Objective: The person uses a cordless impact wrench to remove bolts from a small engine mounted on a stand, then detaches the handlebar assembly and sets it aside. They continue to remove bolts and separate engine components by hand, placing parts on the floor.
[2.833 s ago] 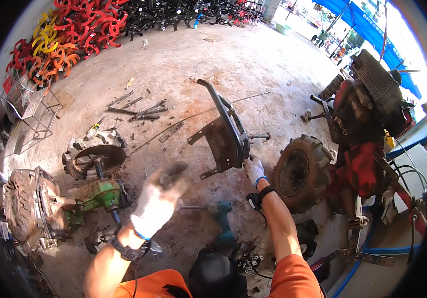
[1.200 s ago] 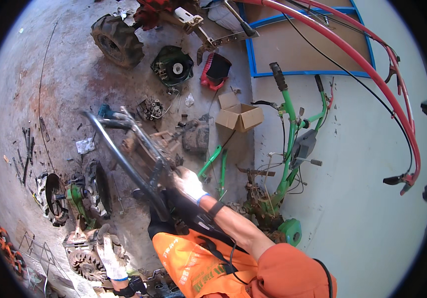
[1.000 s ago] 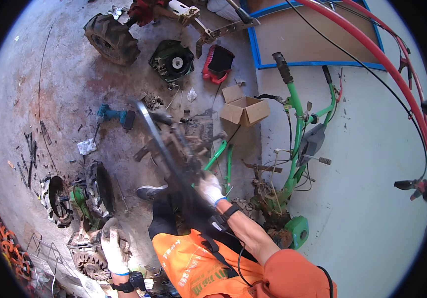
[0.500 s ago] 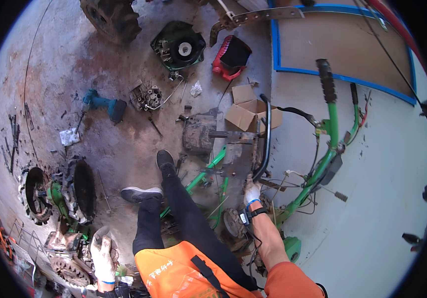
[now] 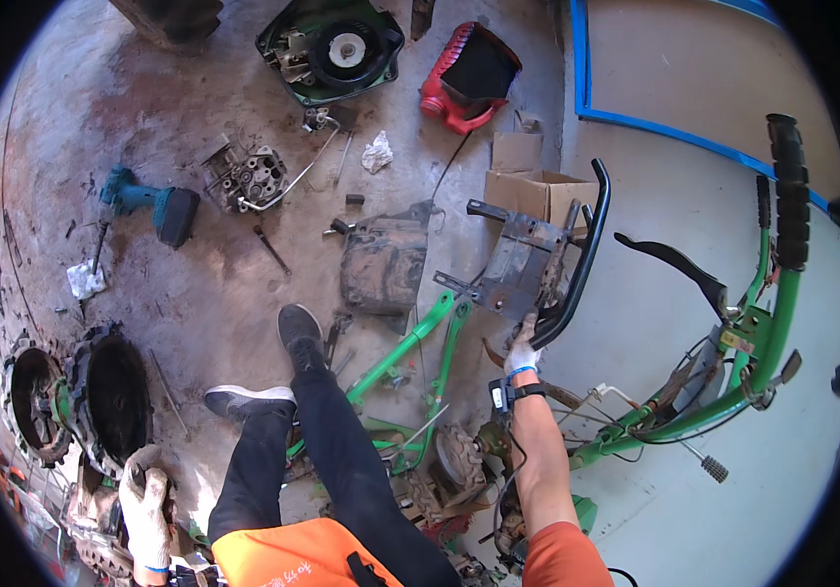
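My right hand (image 5: pixel 521 349), in a white glove, is closed round the lower end of a black curved bar. This bar is joined to a dirty dark metal bracket (image 5: pixel 518 264) with prongs pointing left, held up in front of a cardboard box. Left of it lies a flat, dirt-covered dark metal part (image 5: pixel 386 259) on the floor. My left hand (image 5: pixel 146 504), also gloved, hangs at the lower left beside a dirty engine (image 5: pixel 88 509); its fingers are loosely curled and apart, with nothing seen in them.
Green handlebars (image 5: pixel 777 323) stand at the right; a green tube frame (image 5: pixel 405 342) lies near my feet. Lugged wheels (image 5: pixel 112 401) are at the left. A teal cordless drill (image 5: pixel 151 205), a dirty engine part (image 5: pixel 249 176), a red cover (image 5: pixel 469 78) and a cardboard box (image 5: pixel 537 191) lie farther off.
My right hand has lifted and turned the bracket, shifting it right, off the flat dark part that it overlapped. My view has shifted too. My left hand stays low beside the engine.
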